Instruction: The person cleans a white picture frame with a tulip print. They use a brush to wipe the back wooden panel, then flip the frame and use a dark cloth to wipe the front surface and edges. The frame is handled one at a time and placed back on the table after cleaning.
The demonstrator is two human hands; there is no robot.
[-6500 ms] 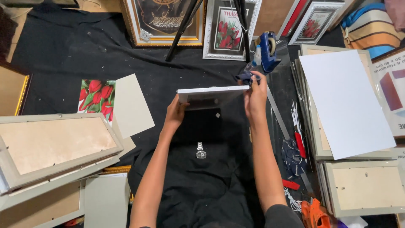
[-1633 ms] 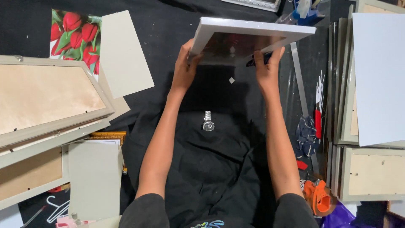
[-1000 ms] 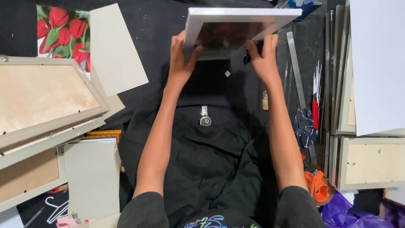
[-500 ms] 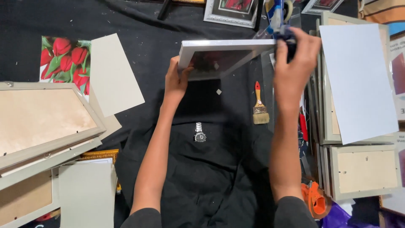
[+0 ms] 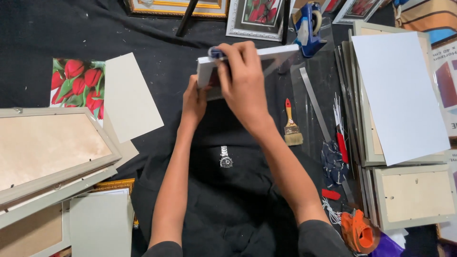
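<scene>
A white picture frame (image 5: 281,51) stands on its edge over a black cloth, tilted toward me. My left hand (image 5: 193,102) grips its lower left corner from below. My right hand (image 5: 243,81) reaches across the front of the frame and pinches a small blue object (image 5: 215,51) against the frame's top edge, near the left corner. What the blue object is I cannot tell. Much of the frame's face is hidden behind my right hand.
A paintbrush (image 5: 291,128), metal ruler (image 5: 316,109), scissors (image 5: 333,162) and blue tape dispenser (image 5: 309,21) lie to the right. A wristwatch (image 5: 225,157) rests on the cloth. Stacked frames under a white sheet (image 5: 400,95) sit right; a tulip print (image 5: 78,83), grey card (image 5: 131,95) and frame backs (image 5: 52,152) left.
My right hand has slid with the blue object from the frame's right end along the top edge to its left corner. The left hand keeps its hold below.
</scene>
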